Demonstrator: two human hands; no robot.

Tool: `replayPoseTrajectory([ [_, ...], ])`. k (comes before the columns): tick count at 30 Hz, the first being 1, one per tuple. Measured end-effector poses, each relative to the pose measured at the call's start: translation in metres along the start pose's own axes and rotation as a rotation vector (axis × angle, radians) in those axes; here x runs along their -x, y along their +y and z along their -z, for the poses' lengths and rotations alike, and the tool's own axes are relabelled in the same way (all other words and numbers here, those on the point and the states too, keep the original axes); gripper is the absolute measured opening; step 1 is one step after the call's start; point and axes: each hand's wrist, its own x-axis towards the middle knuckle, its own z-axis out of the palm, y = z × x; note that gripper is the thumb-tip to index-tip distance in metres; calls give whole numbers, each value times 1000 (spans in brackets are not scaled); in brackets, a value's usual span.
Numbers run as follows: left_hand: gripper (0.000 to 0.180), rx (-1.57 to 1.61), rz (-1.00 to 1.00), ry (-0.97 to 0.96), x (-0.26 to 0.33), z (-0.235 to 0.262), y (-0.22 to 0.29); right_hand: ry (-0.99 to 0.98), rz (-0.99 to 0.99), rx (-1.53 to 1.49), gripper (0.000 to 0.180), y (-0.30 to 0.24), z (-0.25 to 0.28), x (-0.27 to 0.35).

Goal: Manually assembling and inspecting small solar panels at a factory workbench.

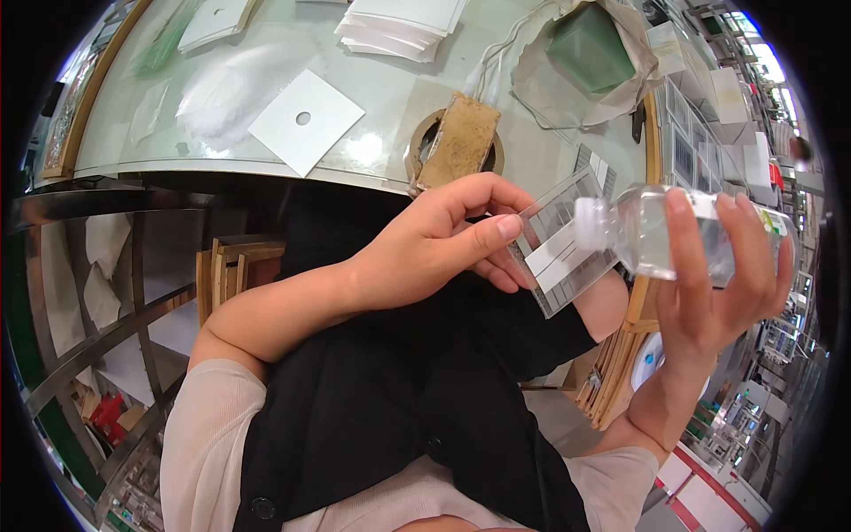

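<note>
My left hand (452, 235) pinches the left edge of a clear rectangular plate (557, 306) between thumb and fingers. White and grey printed strips show on the plate, which is held tilted above my lap. My right hand (722, 275) is wrapped round a clear plastic bottle (645, 232). The bottle lies nearly level, its white cap or neck (592, 224) pointing left over the plate; whether liquid comes out I cannot tell. Just beyond my left hand, a tan sponge-like block (461, 137) rests across a roll of brown tape (417, 160) on the table.
On the glass-topped table (377, 146) lie a white square card with a hole (306, 120), clear plastic film (226, 102) and a stack of white sheets (399, 27). A paper-lined container with a green block (589, 49) stands at the back right. Wooden frames (607, 390) lean beside me.
</note>
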Motion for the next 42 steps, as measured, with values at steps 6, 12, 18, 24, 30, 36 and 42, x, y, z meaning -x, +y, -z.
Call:
replayPoseTrajectory([
  [6,32,16,11,-29,-4,-3,-5,-25,54,65,41,3,-1,-2],
  [12,31,2,-50,25,-5,0,-6,-21,20,74,43,4,7,9],
  [18,30,4,-91,112,-9,5,-7,-111,-6,109,36,7,9,19],
  [24,30,21,-95,107,-14,5,-7,-107,-33,146,34,11,8,21],
  [30,31,35,-97,133,-15,8,-9,-111,-11,107,34,11,2,23],
  [36,28,98,-53,151,-16,11,-6,-186,-91,18,42,20,-3,20],
  [42,28,126,38,89,-21,8,-5,-148,-352,-299,56,29,-19,17],
])
